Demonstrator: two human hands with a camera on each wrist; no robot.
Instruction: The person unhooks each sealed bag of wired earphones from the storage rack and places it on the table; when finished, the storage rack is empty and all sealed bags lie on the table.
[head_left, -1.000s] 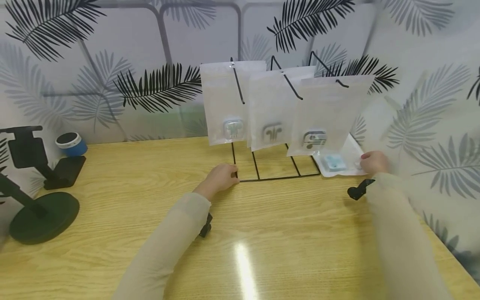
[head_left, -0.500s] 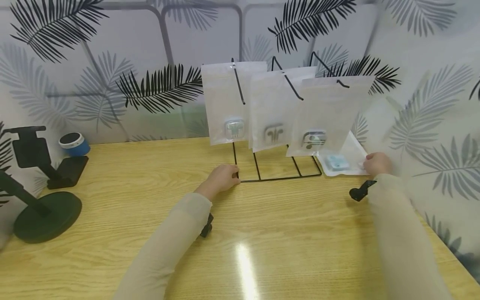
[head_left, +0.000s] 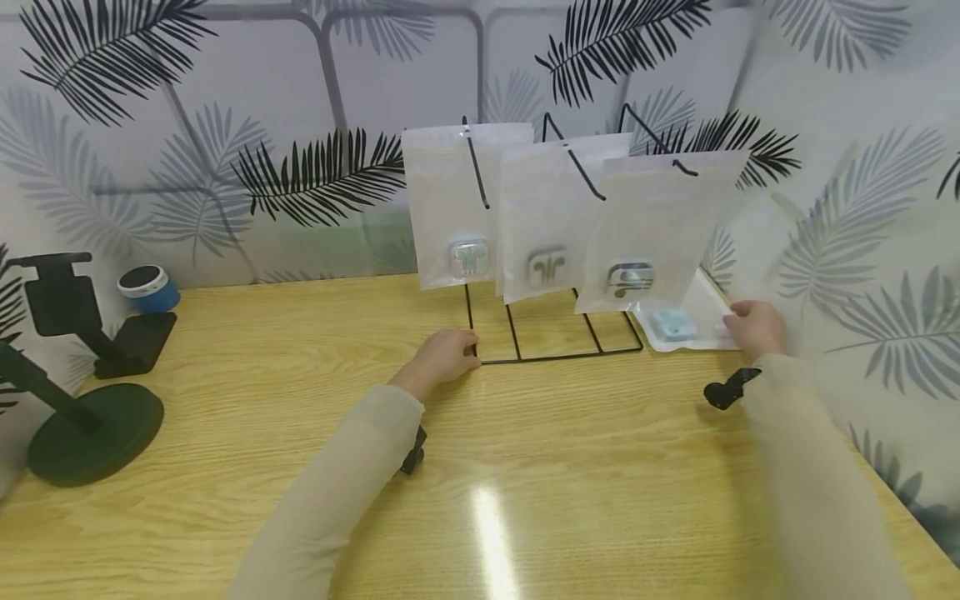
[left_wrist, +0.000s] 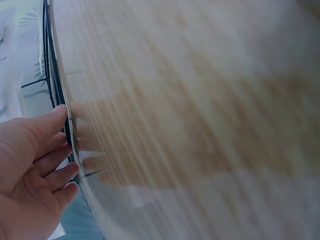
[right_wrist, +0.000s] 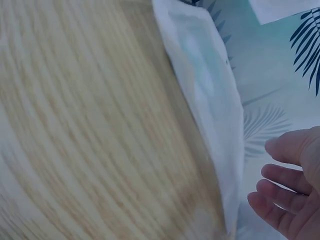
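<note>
In the head view, a black wire display rack (head_left: 555,359) stands on the table with several white plastic bags on its hooks. Through the clear fronts show earphones in cases, as in the left bag (head_left: 442,192), the middle bag (head_left: 551,208) and the right bag (head_left: 660,217). My left hand (head_left: 444,355) pinches the rack's front left corner, its thumb against the wire in the left wrist view. Another bag (head_left: 705,321) with a light blue packet lies flat on the table at the right. Beside it is my right hand (head_left: 757,329), fingers loosely bent and apart from it in the right wrist view.
A black phone stand (head_left: 60,308) and a dark round base (head_left: 97,433) stand at the left. Behind them sits a blue and white cylinder (head_left: 148,288). A leaf-patterned curtain (head_left: 300,100) borders the table at the back and right.
My right hand has let go of the flat bag's edge and shifted slightly right. The flat bag has moved a little to the right. My left hand stays on the rack corner.
</note>
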